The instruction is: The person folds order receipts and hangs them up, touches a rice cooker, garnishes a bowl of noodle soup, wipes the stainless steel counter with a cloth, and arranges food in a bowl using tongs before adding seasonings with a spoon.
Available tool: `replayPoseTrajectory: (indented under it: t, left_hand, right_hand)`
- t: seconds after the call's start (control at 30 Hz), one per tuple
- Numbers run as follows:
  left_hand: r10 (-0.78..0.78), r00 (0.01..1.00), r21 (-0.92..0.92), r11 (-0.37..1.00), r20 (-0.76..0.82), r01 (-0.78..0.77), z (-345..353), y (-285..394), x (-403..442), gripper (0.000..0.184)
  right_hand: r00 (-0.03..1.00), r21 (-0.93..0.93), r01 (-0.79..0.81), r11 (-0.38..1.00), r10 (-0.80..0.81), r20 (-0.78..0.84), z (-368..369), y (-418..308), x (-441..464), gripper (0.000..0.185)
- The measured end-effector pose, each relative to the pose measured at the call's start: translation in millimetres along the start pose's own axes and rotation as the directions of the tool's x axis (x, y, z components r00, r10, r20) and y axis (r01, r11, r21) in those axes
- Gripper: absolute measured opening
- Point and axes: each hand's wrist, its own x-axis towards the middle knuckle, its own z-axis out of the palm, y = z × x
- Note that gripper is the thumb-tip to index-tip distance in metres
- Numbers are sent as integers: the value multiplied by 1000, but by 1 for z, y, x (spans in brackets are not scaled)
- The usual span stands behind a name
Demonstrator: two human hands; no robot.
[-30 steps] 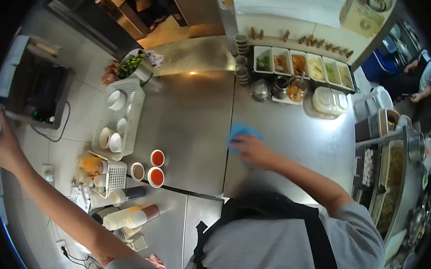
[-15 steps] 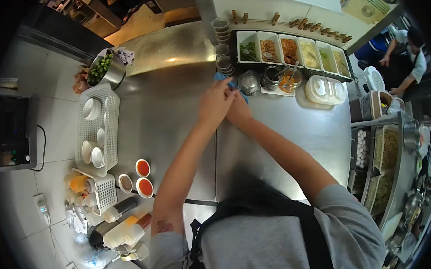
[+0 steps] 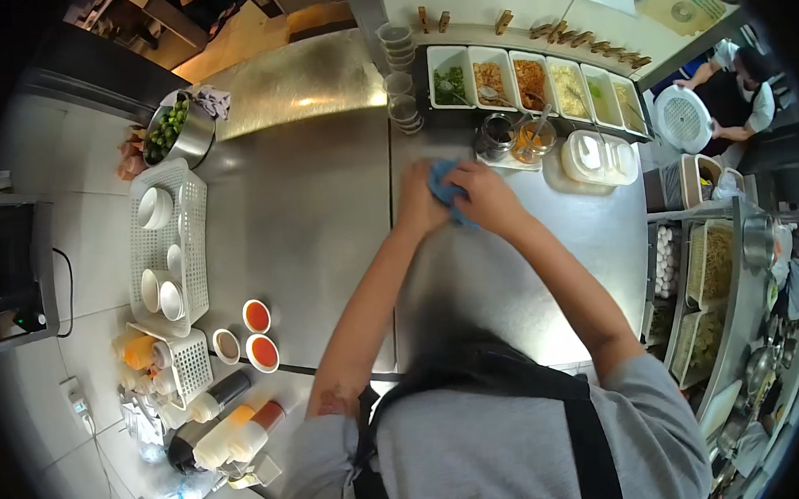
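Above the steel counter [image 3: 307, 200], my two hands are close together, in front of the dark jar [image 3: 496, 138] and the orange jar [image 3: 533, 141]. My right hand [image 3: 489, 198] is closed on a crumpled blue cloth [image 3: 446, 182]. Against the cloth's left side is my left hand [image 3: 420, 201], its fingers blurred and curled round something that I cannot make out. A lidded clear container [image 3: 598, 159] stands right of the jars. Behind them is a row of white food trays [image 3: 490, 80].
On the left are a white basket of bowls [image 3: 196, 251], three sauce cups [image 3: 257, 317], squeeze bottles [image 3: 224, 439] and a metal pot [image 3: 197, 138]. Stacked plastic cups [image 3: 400, 85] stand at the back. At the right, a co-worker [image 3: 742, 96] holds a round white perforated item.
My left hand came from the far left to meet my right hand at the jars, then both drew back with the cloth. The silvery round jar is gone from beside the dark jar.
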Motion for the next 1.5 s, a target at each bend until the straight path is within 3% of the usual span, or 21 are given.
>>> replayPoseTrajectory:
  t: [0.03, 0.13, 0.17, 0.27, 0.37, 0.47, 0.5, 0.57, 0.63, 0.7, 0.8, 0.9, 0.93, 0.97, 1.03, 1.13, 1.2, 1.27, 1.43, 1.47, 1.5]
  left_hand:
    - [4, 1000, 10, 1000, 14, -5, -7, 7, -3, 63]
    - [-57, 998, 14, 998, 8, 57, -24, 33, -44, 66]
    - [-109, 994, 5, 994, -17, 109, -32, 38, -69, 68]
    - [-239, 968, -57, 970, -82, 235, -57, 48, -112, 71]
    - [-309, 941, -76, 950, -135, 302, -79, 52, -145, 70]
    - [-342, 915, -22, 938, -214, 345, -104, 51, -171, 70]
    - [-362, 897, -17, 929, -255, 370, -111, 52, -180, 70]
    - [-418, 856, -36, 903, -306, 428, -123, 51, -201, 70]
    - [-489, 804, -94, 868, -337, 489, -130, 49, -216, 70]
    - [-527, 777, -115, 845, -344, 522, -133, 46, -225, 73]
    - [-505, 791, -65, 854, -346, 516, -137, 49, -220, 75]
    - [-551, 775, -109, 830, -310, 547, -140, 49, -216, 75]
    - [-578, 761, -145, 814, -295, 562, -142, 46, -215, 74]
    - [-581, 743, -185, 812, -332, 553, -144, 40, -220, 71]
    - [-596, 700, -271, 802, -392, 532, -147, 26, -236, 66]
    - [-669, 641, -322, 743, -376, 587, -167, 43, -232, 67]
    - [-589, 674, -217, 801, -445, 557, -165, 33, -229, 69]
    - [-490, 740, -8, 836, -460, 549, -165, 34, -211, 69]
    - [-476, 810, -233, 878, -343, 417, -147, 42, -178, 68]
    - [-465, 821, -257, 882, -330, 396, -146, 40, -179, 68]
    - [-477, 807, -288, 873, -347, 393, -144, 36, -187, 70]
  right_hand:
    - [931, 82, -286, 955, 257, 257, -27, -20, 5, 21]
    - [956, 103, -293, 950, 294, 5, -47, -26, 10, 20]
    - [957, 85, -214, 973, 227, -183, -45, -30, 23, 20]
    - [978, -134, -30, 991, 1, -210, 1, -5, 45, 21]
    - [969, -318, -77, 945, -4, -246, 78, 39, 44, 19]
    - [970, -353, -241, 904, 215, -112, 70, 24, 48, 22]
    - [945, -372, -204, 905, 281, 166, 61, 23, 50, 23]
    - [658, -382, -127, 915, 366, 658, 37, 22, 47, 25]
    - [853, -255, -189, 948, 287, 435, 19, 7, 43, 22]
    - [967, -186, -158, 970, 190, 171, 12, 0, 51, 30]
    - [986, -44, 167, 985, -168, -13, 46, 20, 79, 26]
    - [979, -115, 192, 975, -181, 97, 91, 21, 56, 25]
    - [891, -74, 137, 988, -90, 445, 82, 7, 49, 27]
    - [674, -56, 73, 996, -8, 739, 68, -4, 39, 28]
    - [275, 96, 13, 995, -96, 957, 29, -30, 22, 32]
    - [511, -67, -103, 992, 111, 852, -11, -33, 29, 28]
    - [880, -74, 98, 992, -52, 473, -7, 2, 41, 27]
    - [923, -99, 180, 979, -133, 361, 4, 25, 55, 29]
    - [992, -193, 127, 973, -126, 16, 15, 31, -44, 30]
    - [999, -289, 5, 957, -20, -47, -2, 33, -79, 29]
    - [971, -229, -238, 944, 221, -95, -30, 26, -116, 28]
